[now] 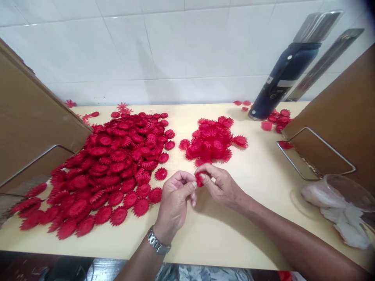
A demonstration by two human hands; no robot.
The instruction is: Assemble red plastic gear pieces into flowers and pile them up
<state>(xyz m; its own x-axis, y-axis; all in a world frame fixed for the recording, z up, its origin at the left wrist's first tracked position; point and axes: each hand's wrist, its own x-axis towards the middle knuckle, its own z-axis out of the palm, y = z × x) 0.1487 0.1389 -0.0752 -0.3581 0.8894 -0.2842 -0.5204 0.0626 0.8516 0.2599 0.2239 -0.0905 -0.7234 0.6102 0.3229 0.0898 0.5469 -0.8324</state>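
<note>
Both my hands meet just above the cream table (234,218), pinching one small red toothed plastic piece (199,178) between their fingertips. My left hand (175,199), with a metal watch on its wrist, has its fingers curled onto the piece's left side. My right hand (221,185) grips it from the right with thumb and forefinger. A big heap of flat red toothed discs (111,168) lies to the left. A smaller pile of red pieces (212,140) sits just behind my hands.
A dark blue bottle (283,80) stands at the back right with a few red pieces (278,119) beside it. Brown board dividers with metal stands rise at the left (32,128) and right (336,121). A clear container and white plastic bag (342,203) lie at the right edge.
</note>
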